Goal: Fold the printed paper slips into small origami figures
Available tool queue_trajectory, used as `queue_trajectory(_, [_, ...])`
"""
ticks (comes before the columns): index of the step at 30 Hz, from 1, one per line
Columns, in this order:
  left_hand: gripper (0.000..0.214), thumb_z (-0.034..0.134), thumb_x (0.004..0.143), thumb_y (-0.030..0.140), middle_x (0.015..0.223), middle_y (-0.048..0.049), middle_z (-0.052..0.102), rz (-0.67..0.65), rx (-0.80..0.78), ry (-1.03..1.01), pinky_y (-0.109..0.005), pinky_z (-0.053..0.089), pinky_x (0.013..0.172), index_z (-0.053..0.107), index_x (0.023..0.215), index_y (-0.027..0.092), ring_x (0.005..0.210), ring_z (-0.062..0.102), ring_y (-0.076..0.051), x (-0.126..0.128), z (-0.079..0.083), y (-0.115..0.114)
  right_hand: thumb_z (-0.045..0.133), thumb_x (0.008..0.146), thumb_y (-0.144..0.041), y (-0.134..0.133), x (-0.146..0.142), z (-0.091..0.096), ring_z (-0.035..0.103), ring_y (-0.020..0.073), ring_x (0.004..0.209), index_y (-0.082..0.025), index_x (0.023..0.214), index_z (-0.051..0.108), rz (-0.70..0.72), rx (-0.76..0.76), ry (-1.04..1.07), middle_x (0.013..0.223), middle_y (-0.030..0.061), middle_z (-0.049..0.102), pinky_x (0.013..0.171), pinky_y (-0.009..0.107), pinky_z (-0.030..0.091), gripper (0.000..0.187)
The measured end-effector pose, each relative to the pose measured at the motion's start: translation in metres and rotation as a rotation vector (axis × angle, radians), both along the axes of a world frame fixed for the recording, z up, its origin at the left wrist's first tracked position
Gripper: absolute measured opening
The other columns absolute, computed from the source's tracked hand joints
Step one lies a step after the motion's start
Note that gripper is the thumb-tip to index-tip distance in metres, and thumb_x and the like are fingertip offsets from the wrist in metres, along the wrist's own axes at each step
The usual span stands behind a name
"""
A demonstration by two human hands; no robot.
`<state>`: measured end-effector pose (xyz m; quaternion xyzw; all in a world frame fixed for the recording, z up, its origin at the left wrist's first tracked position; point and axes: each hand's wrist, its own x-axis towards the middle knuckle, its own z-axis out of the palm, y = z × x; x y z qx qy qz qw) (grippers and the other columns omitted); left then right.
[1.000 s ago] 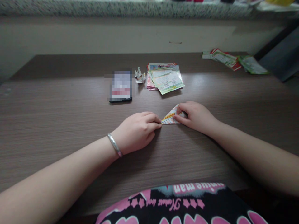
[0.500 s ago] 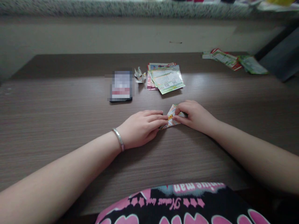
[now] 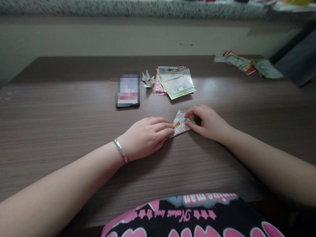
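Observation:
A small folded printed paper lies on the table, white with coloured print and a yellow patch. My left hand, a silvery bangle on its wrist, rests with fingers stretched flat over the paper's left end. On the opposite side, my right hand has thumb and fingertips curled onto the right edge of the sheet, where a green part shows. The palm side of my left hand is hidden.
Beyond my hands stand a phone with a blurred screen, a small folded paper figure and a stack of printed leaflets. More leaflets lie at the table's far right. A stone ledge runs along the back.
My left hand has slid slightly left and toward me. The paper has shifted a little left, showing more of its printed face, and my right thumb and fingers sit closer to its edge.

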<state>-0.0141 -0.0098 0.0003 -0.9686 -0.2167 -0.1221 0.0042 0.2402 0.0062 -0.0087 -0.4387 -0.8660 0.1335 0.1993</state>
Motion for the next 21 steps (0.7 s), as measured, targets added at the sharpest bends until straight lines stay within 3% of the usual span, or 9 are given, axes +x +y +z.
queue_trajectory(7, [0.042, 0.045, 0.087, 0.013, 0.124, -0.0073, 0.064, 0.003, 0.011, 0.045, -0.035, 0.051, 0.097, 0.054, 0.129, 0.016, 0.119, 0.056, -0.022, -0.0027, 0.0012, -0.0003, 0.06, 0.082, -0.027, 0.0022, 0.0001, -0.0044, 0.053, 0.0188, 0.075, -0.02, 0.086, 0.052, -0.056, -0.013, 0.04, 0.079, 0.0033, 0.059, 0.068, 0.03, 0.039, 0.011])
queue_trajectory(11, [0.041, 0.046, 0.089, 0.014, 0.127, -0.0064, 0.062, -0.043, 0.014, 0.084, -0.038, 0.049, 0.1, 0.054, 0.129, 0.018, 0.124, 0.052, -0.024, -0.003, 0.0021, -0.0008, 0.061, 0.082, -0.026, 0.0026, 0.0, -0.0052, 0.052, 0.0187, 0.074, -0.021, 0.082, 0.05, -0.068, -0.005, 0.034, 0.078, 0.0028, 0.058, 0.066, 0.03, 0.039, 0.012])
queue_trajectory(21, [0.038, 0.043, 0.087, 0.008, 0.12, -0.0116, 0.064, -0.122, -0.025, 0.057, -0.037, 0.05, 0.102, 0.056, 0.124, 0.008, 0.133, 0.044, -0.026, 0.0014, 0.0009, -0.0029, 0.063, 0.08, -0.021, 0.0043, -0.0027, -0.006, 0.05, 0.0175, 0.072, -0.021, 0.079, 0.049, -0.103, 0.01, 0.051, 0.075, 0.0012, 0.056, 0.065, 0.029, 0.038, 0.014])
